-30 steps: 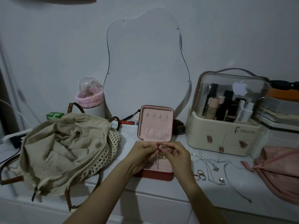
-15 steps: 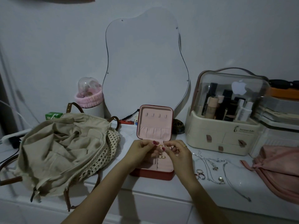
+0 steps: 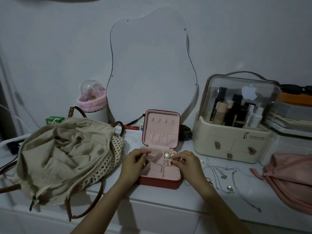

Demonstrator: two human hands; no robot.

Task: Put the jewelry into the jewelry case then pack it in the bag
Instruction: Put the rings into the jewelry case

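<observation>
The red jewelry case (image 3: 175,182) stands open on the white counter, its pink lid (image 3: 161,127) upright. A pearl earring (image 3: 166,155) and small checkered studs (image 3: 166,160) sit in its right-hand slots. My left hand (image 3: 135,163) lies over the case's left compartments and steadies it, fingers curled. My right hand (image 3: 186,162) is at the case's right edge, its fingertips pinched on a small earring at the slots. Thin silver necklaces (image 3: 223,174) lie loose on the counter right of the case. The beige bag (image 3: 64,152) with brown straps lies open on the left.
A cream cosmetics organiser (image 3: 231,141) with a clear dome stands at the back right, and a pink pouch (image 3: 290,176) lies at the far right. A wavy mirror (image 3: 152,65) leans on the wall behind the case. A pink headband on a white pot (image 3: 92,102) stands back left.
Both hands have come down from just above the case onto it and spread apart. The left now rests on the left compartments; the right presses the small earring at the right slots.
</observation>
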